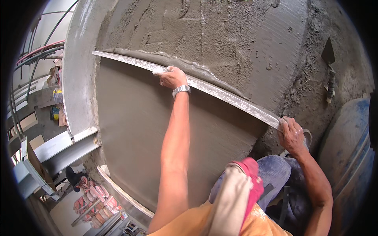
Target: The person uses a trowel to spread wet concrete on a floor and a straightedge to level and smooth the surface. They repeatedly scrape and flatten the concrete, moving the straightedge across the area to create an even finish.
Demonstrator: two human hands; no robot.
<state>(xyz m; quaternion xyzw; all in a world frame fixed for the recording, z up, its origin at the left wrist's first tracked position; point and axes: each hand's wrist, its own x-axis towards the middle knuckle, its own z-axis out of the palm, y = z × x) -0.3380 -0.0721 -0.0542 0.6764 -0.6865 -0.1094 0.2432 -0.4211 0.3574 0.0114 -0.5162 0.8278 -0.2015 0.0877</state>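
A long, pale metal straightedge (224,94) lies slantwise across grey, wet-looking cement plaster. Along its far side runs a ridge of pushed-up mortar (189,70). My left hand (172,77), with a metal watch on the wrist, grips the bar left of its middle. At its lower right end my right hand (292,133) is closed around it. The plaster on my side of the bar (157,118) looks smooth; beyond it the surface (220,35) is rough and streaked. Part of a pale ring-shaped thing (308,137) shows behind my right wrist; I cannot make out what it is.
A pointed trowel (328,53) lies at the far right on rough, mortar-spattered ground. A scuffed blue drum (344,145) stands close beside my right arm. To the left are a grey column (80,78), a steel beam (71,147), hanging cables and stacked reddish bags (96,200).
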